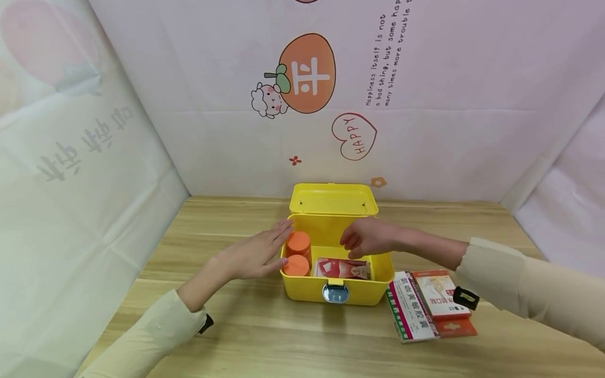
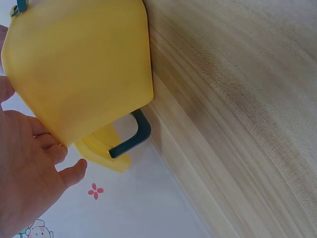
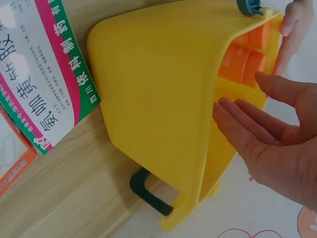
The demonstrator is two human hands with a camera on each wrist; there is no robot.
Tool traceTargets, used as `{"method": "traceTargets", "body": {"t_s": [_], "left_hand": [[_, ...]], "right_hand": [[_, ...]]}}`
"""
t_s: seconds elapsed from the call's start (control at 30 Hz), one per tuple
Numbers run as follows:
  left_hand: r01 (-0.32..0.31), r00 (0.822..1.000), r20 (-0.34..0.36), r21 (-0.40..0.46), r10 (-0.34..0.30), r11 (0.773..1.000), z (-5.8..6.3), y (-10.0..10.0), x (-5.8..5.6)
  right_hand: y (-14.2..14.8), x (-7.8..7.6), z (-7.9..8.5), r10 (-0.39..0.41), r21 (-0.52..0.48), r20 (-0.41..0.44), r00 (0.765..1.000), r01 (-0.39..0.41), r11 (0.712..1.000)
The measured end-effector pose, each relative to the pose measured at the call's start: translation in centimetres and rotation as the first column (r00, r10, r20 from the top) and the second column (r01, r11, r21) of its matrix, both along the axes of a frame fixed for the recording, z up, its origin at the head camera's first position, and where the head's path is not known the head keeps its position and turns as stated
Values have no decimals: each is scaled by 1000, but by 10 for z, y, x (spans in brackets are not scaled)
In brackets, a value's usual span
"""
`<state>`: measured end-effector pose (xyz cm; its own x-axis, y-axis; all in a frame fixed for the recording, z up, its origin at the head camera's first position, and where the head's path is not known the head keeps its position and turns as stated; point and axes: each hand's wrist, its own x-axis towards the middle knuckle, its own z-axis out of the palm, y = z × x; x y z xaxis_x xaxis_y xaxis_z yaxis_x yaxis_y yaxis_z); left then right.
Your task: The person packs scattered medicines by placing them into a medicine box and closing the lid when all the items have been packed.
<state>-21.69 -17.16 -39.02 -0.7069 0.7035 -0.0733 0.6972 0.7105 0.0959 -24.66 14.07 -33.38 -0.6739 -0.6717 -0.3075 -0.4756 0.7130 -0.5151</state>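
A yellow lidded box (image 1: 302, 291) stands on the table with its lid (image 1: 333, 200) tipped back. My left hand (image 1: 255, 255) touches the box's left rim, its fingers extended, as the left wrist view also shows. Inside, at the left end, are two orange bottles; one orange cap (image 1: 299, 242) is behind the other cap (image 1: 296, 266). A red and white packet (image 1: 340, 268) lies beside them near the front wall. My right hand (image 1: 371, 236) hovers over the box's right part. In the right wrist view its fingers are loosely bent, with nothing between them and the thumb.
Right of the yellow box lie a white, pink and green medicine box (image 1: 412, 310) and an orange and white packet (image 1: 439, 295). A metal latch (image 1: 335, 293) hangs at the front. A dark green handle (image 2: 143, 131) projects near the lid. White printed cloth (image 1: 227, 157) rises behind the table.
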Motion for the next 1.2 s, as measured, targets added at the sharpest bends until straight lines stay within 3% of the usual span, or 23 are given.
{"method": "traceTargets", "body": {"t_s": [0.23,0.67,1.2], "left_hand": [[-8,1000,-1,-3,8,1000,1,0,1],[-25,1000,5,-19,25,1000,-1,0,1],[-27,1000,6,3,27,1000,0,2,3]], "right_hand": [[8,9,12,-9,-89,-1,1000,9,996],[31,25,28,-97,-241,56,994,108,964],[60,35,30,-157,-298,82,984,175,939]]}}
